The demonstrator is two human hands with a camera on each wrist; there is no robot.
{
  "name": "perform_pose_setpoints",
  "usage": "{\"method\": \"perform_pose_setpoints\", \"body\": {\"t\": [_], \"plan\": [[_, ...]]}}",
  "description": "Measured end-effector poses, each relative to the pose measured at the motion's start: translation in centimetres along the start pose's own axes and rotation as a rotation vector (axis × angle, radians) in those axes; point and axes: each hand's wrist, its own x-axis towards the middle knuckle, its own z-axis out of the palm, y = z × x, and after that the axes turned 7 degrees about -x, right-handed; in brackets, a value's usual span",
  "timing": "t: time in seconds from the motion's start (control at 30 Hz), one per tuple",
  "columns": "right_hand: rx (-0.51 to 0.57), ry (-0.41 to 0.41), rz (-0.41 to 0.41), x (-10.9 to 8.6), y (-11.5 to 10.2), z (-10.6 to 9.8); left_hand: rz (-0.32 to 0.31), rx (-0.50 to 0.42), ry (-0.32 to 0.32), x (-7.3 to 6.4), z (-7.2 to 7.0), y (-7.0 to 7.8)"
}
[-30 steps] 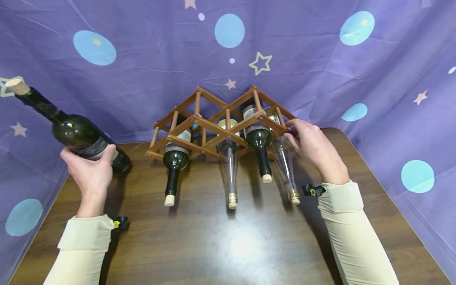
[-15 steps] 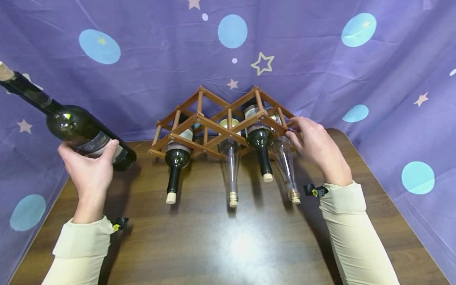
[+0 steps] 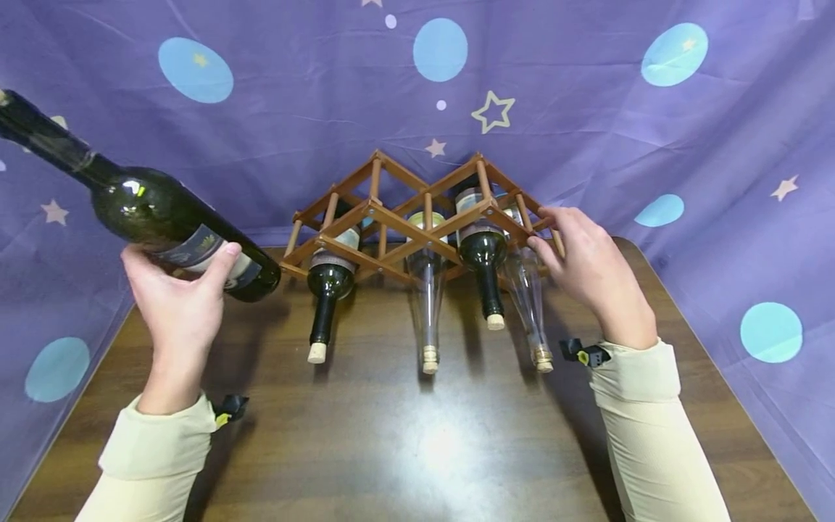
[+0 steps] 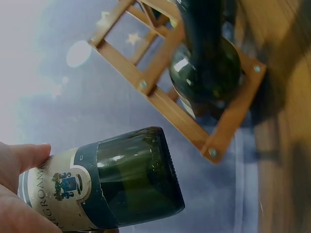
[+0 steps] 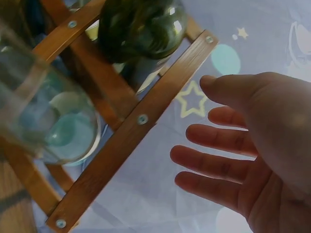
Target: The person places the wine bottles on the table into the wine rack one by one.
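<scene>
My left hand [image 3: 179,312] grips a dark green wine bottle [image 3: 140,199] round its labelled body, tilted, with the neck up to the left. Its base points toward the wooden wine rack [image 4: 177,116] and stands apart from it in the left wrist view. At the rack's right end is my right hand [image 3: 596,272]. Its fingers [image 5: 218,136] are extended and hold nothing; a small gap to the rack shows in the right wrist view. The rack holds a green bottle [image 3: 330,279] at left, a clear bottle [image 3: 428,290], another green bottle [image 3: 483,250] higher up, and a clear bottle [image 3: 527,297] at right.
The rack stands at the back of a brown wooden table [image 3: 365,435], before a purple curtain [image 3: 313,87] with stars and dots. Corked necks of the racked bottles jut forward over the tabletop.
The left hand has lifted the wine bottle off the table and brought it rightward, nearer the rack. The right hand stays by the rack's right end; the head view has shifted slightly.
</scene>
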Motion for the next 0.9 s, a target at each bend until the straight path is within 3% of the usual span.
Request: {"method": "perform_pose_setpoints", "body": {"t": [0.17, 0.37, 0.67, 0.9], "plan": [[-0.005, 0.071, -0.06, -0.2, -0.9, -0.5, 0.022, -0.06, -0.034, -1.0, 0.8, 0.9], [0.009, 0.097, -0.105, -0.4, -2.3, -1.2, 0.08, -0.153, -0.107, -2.2, 1.6, 1.6], [0.03, 0.129, -0.18, -0.4, -3.7, -1.7, 0.042, -0.365, -0.196, -4.2, 2.9, 2.5], [0.056, 0.139, -0.244, -0.5, -4.6, -1.6, 0.017, -0.392, -0.249, -5.8, 3.9, 3.0]]}}
